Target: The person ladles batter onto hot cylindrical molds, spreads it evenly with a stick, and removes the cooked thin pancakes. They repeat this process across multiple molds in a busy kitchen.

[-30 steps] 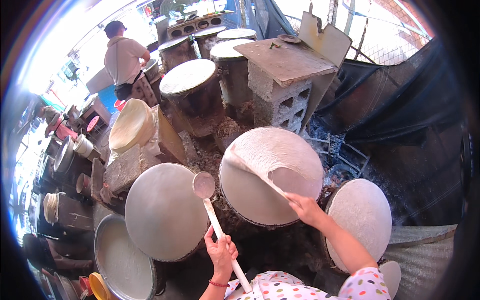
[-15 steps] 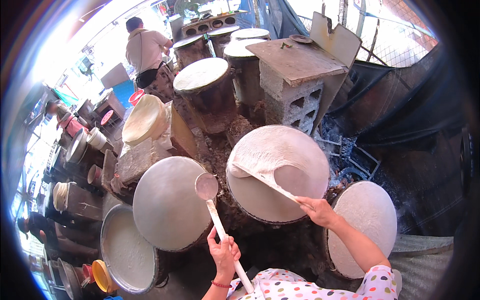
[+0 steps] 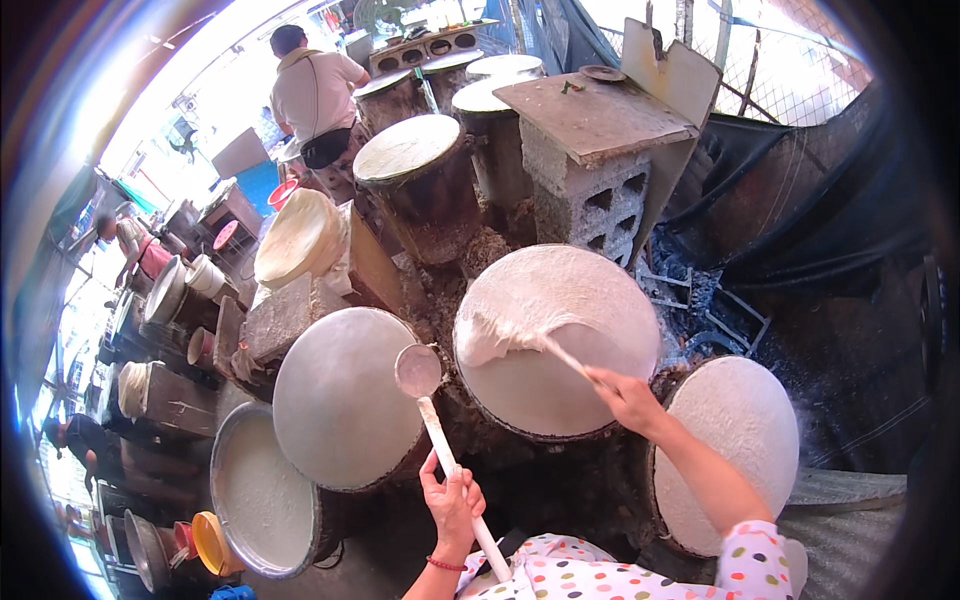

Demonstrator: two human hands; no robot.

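My left hand [image 3: 453,502] is closed round the pale handle of a ladle [image 3: 417,371]. Its round bowl overlaps the edge of a smooth grey-white round griddle [image 3: 342,410]. In my right hand [image 3: 628,400] is a thin flat stick [image 3: 566,354], whose far end is hidden under a thin pale sheet of cooked batter [image 3: 535,285]. That sheet is folded back over the far half of the middle round griddle [image 3: 585,385], which lies bare on its near side. By my right forearm stands another round top with rough whitish batter [image 3: 728,450].
A large basin of whitish batter [image 3: 262,490] stands at left. A stack of pale round sheets [image 3: 298,238] rests on blocks beyond it. Covered drums [image 3: 412,150], a board on concrete blocks [image 3: 590,115], and metal racks [image 3: 715,310] lie farther off. Two people work at the left.
My right hand and stick have shifted slightly up and left, and the sheet's loose edge now hangs crumpled over the stick's end. My left hand stays nearly still with the ladle.
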